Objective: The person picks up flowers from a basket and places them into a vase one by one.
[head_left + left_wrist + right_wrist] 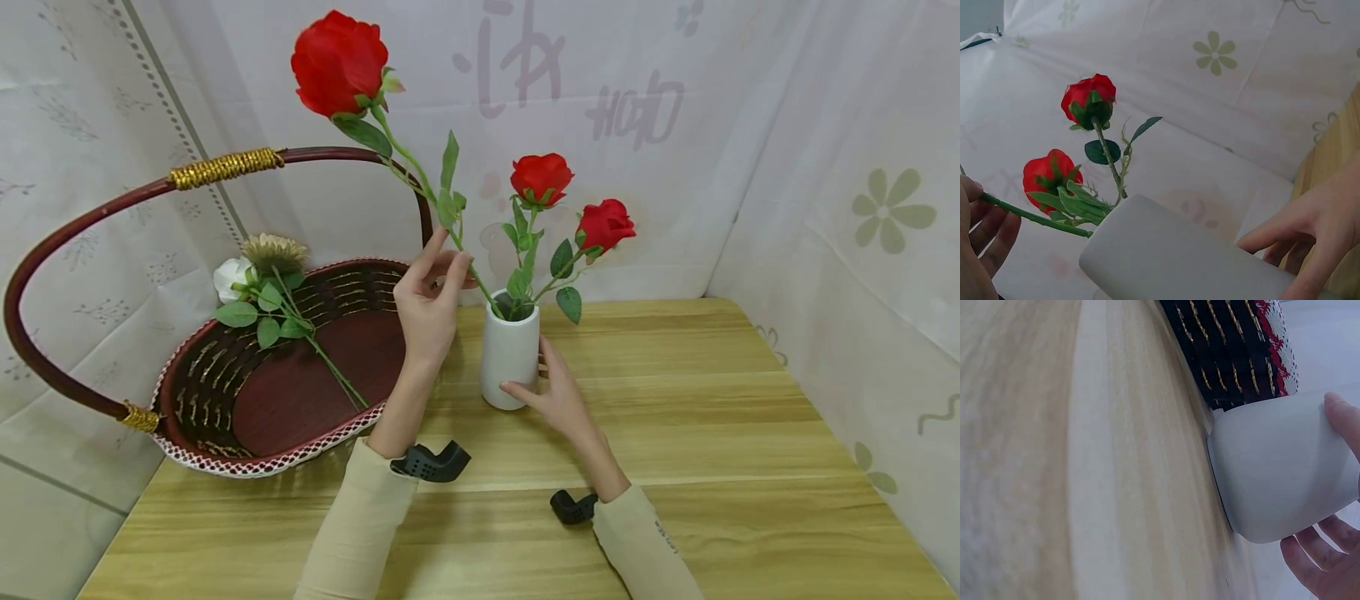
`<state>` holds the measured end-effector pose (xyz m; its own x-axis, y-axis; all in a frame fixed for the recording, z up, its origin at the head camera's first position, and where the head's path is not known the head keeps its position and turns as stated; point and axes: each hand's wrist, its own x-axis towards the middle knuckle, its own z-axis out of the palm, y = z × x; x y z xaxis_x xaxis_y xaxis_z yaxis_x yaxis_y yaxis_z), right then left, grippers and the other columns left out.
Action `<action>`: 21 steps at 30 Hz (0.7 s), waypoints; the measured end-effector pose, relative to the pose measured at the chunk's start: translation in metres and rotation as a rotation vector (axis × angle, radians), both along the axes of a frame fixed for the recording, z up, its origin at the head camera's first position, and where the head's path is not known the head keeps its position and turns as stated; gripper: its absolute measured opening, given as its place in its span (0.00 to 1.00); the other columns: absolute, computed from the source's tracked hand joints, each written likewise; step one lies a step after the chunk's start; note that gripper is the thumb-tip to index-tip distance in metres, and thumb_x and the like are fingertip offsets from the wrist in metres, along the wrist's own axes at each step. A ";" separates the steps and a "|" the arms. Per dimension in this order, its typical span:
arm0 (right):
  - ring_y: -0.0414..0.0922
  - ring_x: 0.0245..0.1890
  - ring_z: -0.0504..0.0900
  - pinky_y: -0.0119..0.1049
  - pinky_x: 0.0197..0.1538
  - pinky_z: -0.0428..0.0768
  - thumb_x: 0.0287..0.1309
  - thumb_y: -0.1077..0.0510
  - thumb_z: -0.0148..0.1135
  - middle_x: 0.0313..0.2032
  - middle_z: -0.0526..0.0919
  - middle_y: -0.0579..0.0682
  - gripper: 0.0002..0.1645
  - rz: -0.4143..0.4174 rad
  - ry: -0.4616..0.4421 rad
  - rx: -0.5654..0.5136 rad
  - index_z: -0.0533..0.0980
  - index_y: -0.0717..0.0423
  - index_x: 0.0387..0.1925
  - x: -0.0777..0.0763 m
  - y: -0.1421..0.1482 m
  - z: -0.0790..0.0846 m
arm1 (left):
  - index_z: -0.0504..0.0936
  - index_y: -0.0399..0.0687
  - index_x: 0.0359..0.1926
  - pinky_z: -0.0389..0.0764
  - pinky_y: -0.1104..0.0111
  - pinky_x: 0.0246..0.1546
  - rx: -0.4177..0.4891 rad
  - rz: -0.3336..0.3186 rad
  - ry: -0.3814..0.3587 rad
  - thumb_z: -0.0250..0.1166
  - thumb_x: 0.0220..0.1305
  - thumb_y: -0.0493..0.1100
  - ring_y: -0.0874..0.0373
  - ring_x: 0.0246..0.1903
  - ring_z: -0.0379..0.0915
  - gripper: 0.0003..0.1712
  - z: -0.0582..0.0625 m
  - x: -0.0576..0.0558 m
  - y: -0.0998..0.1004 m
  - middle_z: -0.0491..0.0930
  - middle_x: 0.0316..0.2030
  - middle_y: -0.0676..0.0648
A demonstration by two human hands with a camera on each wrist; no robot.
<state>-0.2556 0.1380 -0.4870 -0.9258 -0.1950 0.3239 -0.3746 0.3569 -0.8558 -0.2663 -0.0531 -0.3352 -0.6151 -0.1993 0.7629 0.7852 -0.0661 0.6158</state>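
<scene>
A white vase (510,358) stands upright on the wooden table, with the right hand (558,387) gripping its lower right side, thumb in front and fingers behind. Two red roses (542,179) lean out of its mouth, one upright and one tilted right. The left hand (431,300) pinches the green stem of a larger red rose (339,65), whose bloom rises high to the upper left. That stem's lower end reaches into the vase mouth, as the left wrist view shows at the vase rim (1099,240). In the right wrist view, fingers (1307,559) curl round the vase.
Left of the vase sits a dark woven basket (191,392) with a tall arched handle (90,218). A white rose (234,277) and a beige flower (273,252) lie across it. Patterned white curtains (825,167) hang behind and beside the table (712,433).
</scene>
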 end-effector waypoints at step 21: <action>0.52 0.63 0.71 0.51 0.62 0.76 0.56 0.44 0.76 0.69 0.66 0.51 0.57 -0.010 -0.003 0.009 0.53 0.44 0.78 0.002 -0.001 0.002 | 0.78 0.29 0.61 0.88 0.61 0.35 -0.004 -0.048 -0.064 0.64 0.68 0.28 0.59 0.33 0.81 0.21 -0.008 -0.005 0.007 0.82 0.37 0.45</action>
<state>-0.2539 0.1369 -0.4853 -0.9287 -0.1887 0.3192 -0.3683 0.3684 -0.8536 -0.2712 -0.0464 -0.3435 -0.6713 -0.1659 0.7224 0.7402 -0.1001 0.6649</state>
